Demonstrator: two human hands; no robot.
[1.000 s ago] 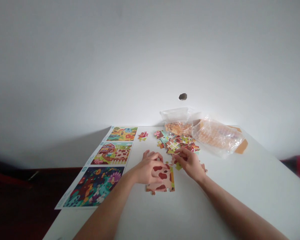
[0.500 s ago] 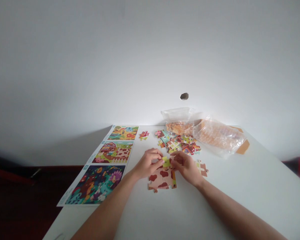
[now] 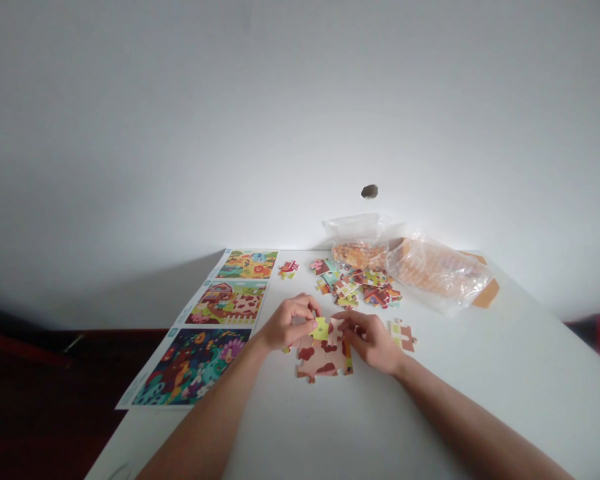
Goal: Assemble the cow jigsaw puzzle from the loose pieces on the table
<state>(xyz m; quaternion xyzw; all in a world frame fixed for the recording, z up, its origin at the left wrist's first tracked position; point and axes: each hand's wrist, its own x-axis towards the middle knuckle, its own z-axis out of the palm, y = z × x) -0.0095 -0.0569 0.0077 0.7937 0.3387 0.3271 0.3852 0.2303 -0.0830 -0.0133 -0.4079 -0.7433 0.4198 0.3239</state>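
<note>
One yellow-green cardboard puzzle piece (image 3: 321, 328) between left hand (image 3: 289, 325) and right hand (image 3: 373, 341), held by edge, probably so printed face shows. Joined pink, brown-spotted puzzle block (image 3: 324, 361) lies just nearside of grip, likely for two-handed reach. Left thumb and fingertip pinch piece's left edge. Right fingertips at pink patch (image 3: 334, 332) beside it; pinch hidden, cannot tell.

Passage over right tabletop (image 3: 500, 373) — bags (image 3: 443, 270) behind

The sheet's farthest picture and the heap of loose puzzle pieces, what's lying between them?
In the head view, a small red-and-white bit of puzzle lies between the farthest picture and the heap, touching neither.
</note>
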